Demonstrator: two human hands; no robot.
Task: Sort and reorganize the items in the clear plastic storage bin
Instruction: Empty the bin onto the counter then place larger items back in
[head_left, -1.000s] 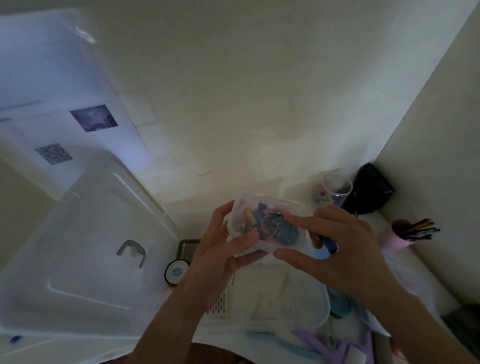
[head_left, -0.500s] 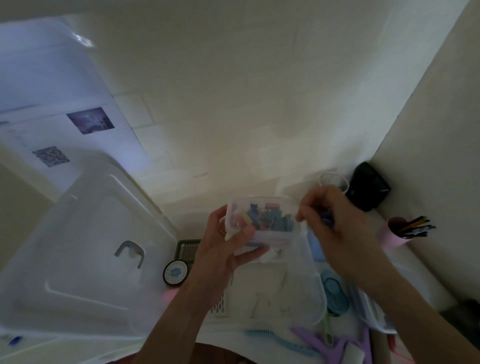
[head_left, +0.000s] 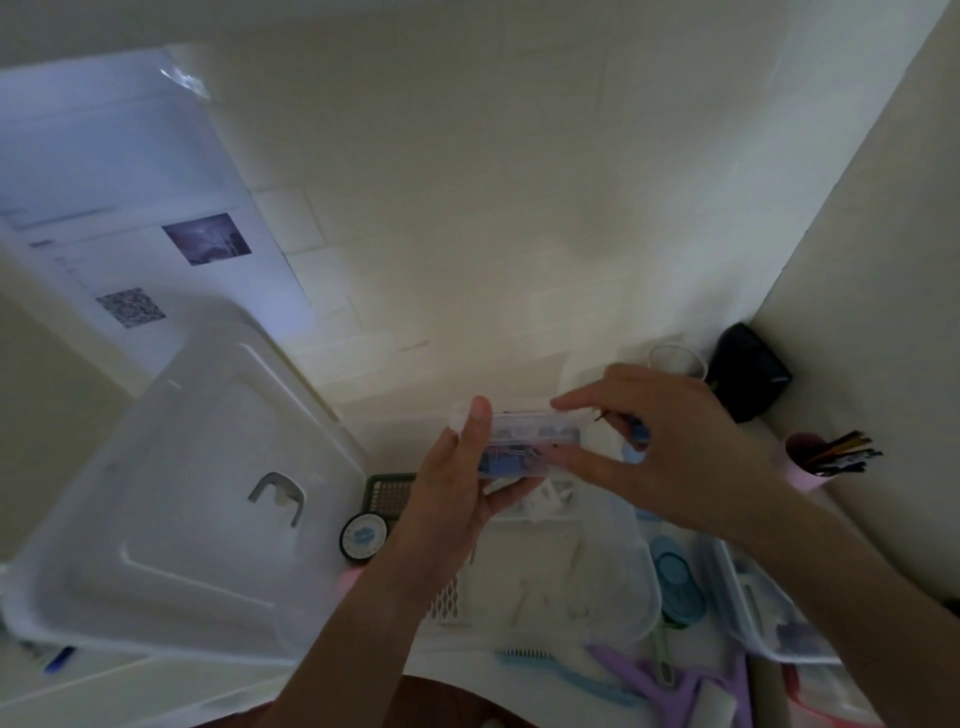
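The left hand (head_left: 457, 483) grips the small clip box (head_left: 535, 441) above the storage bin (head_left: 613, 582); the right hand (head_left: 670, 441), fingers spread, pinches its right end. Tilted, clips could spill.

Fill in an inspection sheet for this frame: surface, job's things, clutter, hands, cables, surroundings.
Surface: pale worktop, crowded at the near edge.
Job's things: small clear box of blue clips, held up edge-on; large clear lid propped at the left; clear bin below the hands.
Clutter: pink cup of pencils, black pouch, clear cup, round dial, green basket, purple clip, blue comb.
Hands: left hand has its grip on the box; right hand pinches a small dark-and-blue item at the box's right end.
Cables: nothing seen.
Surroundings: tiled wall; printed sheet on it.
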